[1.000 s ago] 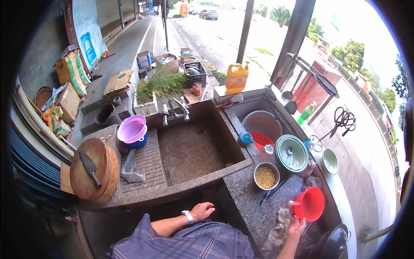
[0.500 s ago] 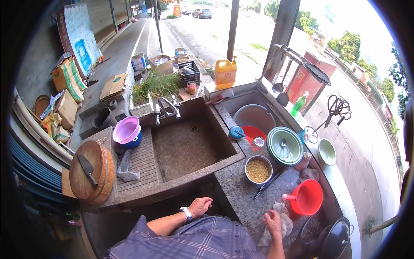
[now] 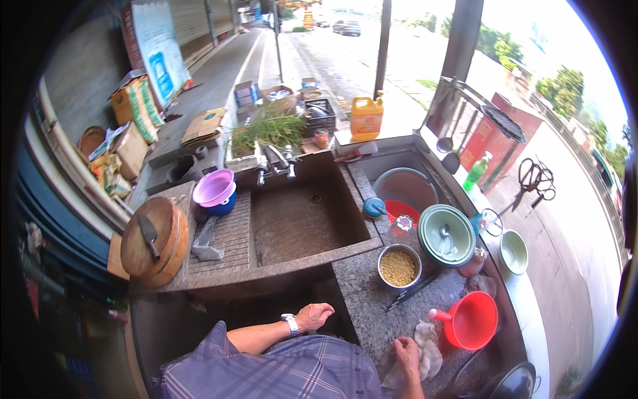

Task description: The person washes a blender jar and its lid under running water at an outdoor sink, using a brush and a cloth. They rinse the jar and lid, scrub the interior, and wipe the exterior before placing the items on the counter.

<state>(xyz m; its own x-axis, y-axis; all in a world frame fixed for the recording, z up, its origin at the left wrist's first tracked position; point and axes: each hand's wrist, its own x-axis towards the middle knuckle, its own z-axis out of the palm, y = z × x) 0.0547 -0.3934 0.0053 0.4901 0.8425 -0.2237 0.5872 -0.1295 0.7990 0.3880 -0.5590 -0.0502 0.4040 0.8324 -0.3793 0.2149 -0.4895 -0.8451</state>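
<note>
My left hand (image 3: 314,318), with a silver watch at its wrist, hangs in front of the counter at my waist. Its fingers are loosely curled and pressed together, with nothing visible in them. My right hand (image 3: 407,355) is low over the stone counter, fingers bent inward and holding nothing that I can see. Right beside it lies a crumpled pale cloth (image 3: 428,349); whether they touch I cannot tell. Further right stands a red plastic dipper (image 3: 473,320) with its handle toward me. Ahead of that hand is a metal bowl of yellowish beans or kernels (image 3: 399,266), with dark chopsticks (image 3: 413,290) alongside.
A stone sink (image 3: 306,223) with a tap (image 3: 274,163) lies ahead. To its left are purple and blue basins (image 3: 214,188) and a cleaver (image 3: 149,236) on a round chopping block (image 3: 174,253). Stacked green bowls (image 3: 432,229) stand right; a black-lidded pot (image 3: 515,386) is at lower right.
The view has turned slightly left, so most of the scene sits further right. Both hands keep nearly the same pose; the right hand has shifted slightly left relative to the cloth.
</note>
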